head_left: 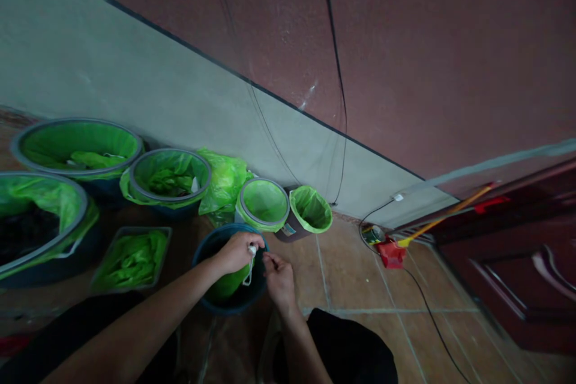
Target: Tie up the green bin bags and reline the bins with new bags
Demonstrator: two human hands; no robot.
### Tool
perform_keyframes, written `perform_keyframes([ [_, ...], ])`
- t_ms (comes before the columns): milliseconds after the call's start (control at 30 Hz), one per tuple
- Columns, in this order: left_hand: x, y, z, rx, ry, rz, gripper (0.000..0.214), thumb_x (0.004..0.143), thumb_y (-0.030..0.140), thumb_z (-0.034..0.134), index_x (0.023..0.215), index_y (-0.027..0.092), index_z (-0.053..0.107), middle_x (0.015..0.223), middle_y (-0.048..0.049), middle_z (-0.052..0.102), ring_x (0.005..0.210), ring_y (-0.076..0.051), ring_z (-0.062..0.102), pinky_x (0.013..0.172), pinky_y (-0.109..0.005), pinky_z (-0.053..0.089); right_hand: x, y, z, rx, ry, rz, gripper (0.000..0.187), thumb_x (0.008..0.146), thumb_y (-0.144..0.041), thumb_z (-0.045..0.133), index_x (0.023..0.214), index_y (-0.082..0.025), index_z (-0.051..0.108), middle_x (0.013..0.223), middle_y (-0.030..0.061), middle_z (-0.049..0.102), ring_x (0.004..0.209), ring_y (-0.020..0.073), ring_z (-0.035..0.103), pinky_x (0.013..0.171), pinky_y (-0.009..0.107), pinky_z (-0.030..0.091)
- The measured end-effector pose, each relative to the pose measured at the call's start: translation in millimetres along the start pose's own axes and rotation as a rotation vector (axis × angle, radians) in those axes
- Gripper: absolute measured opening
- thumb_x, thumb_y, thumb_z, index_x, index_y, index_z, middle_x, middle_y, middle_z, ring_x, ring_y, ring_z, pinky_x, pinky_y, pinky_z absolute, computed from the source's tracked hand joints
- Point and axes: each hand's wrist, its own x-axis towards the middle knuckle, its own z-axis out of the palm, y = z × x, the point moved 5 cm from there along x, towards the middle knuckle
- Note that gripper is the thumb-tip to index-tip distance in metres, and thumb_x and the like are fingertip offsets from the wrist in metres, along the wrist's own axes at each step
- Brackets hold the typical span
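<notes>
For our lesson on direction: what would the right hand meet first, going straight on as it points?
Probably the right hand would meet the left hand first, though their depths are unclear.

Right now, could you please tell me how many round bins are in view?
6: bin at the left edge, one behind it, one left of the bulging green bag, one below the hands, the two rightmost. Others may be hidden.

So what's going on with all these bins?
Someone is leaning over a blue bin with green plastic in it. Their left hand holds something white, with a white loop dangling. The right hand is close by, fingertips together; I can't tell if it holds anything. Other bins nearby are lined with green bags.
</notes>
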Motion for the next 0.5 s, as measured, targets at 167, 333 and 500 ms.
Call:
perform_keyframes([
  [167,0.9,-6.6,1.3,-0.113,0.106,-0.010,0.031,0.078,0.019,0.048,0.096,0.017,0.074,0.094,-0.0067,0.076,0.084,-0.019,0.068,0.081,-0.029,0.050,7.7,-14.0,14.4,0.128,-0.099,0.086,0.040,0.072,-0.047,0.062,0.093,-0.015,0.074,0.056,-0.0020,0.060,0.046,0.0106,0.046,0.046,0.023,0.035],
  [333,0.7,-13.9,0.0,-0.205,0.159,-0.074,0.024,0.072,0.023,0.054,0.087,0.016,0.071,0.084,-0.0045,0.073,0.077,-0.017,0.066,0.073,-0.026,0.049,10.4,-13.1,25.1,0.343,-0.148,0.209,0.037,0.059,-0.049,0.073,0.075,-0.016,0.070,0.048,-0.0052,0.052,0.043,0.0076,0.041,0.040,0.020,0.028],
  [500,3.6,-23.6,3.6,-0.215,0.024,-0.137,0.018,0.070,0.027,0.056,0.072,0.016,0.070,0.065,-0.0002,0.066,0.062,-0.014,0.059,0.060,-0.024,0.043,11.2,2.3,27.5,0.504,-0.127,0.339,0.036,0.046,-0.041,0.083,0.066,-0.016,0.068,0.048,-0.0052,0.052,0.045,0.0059,0.042,0.041,0.017,0.030],
])
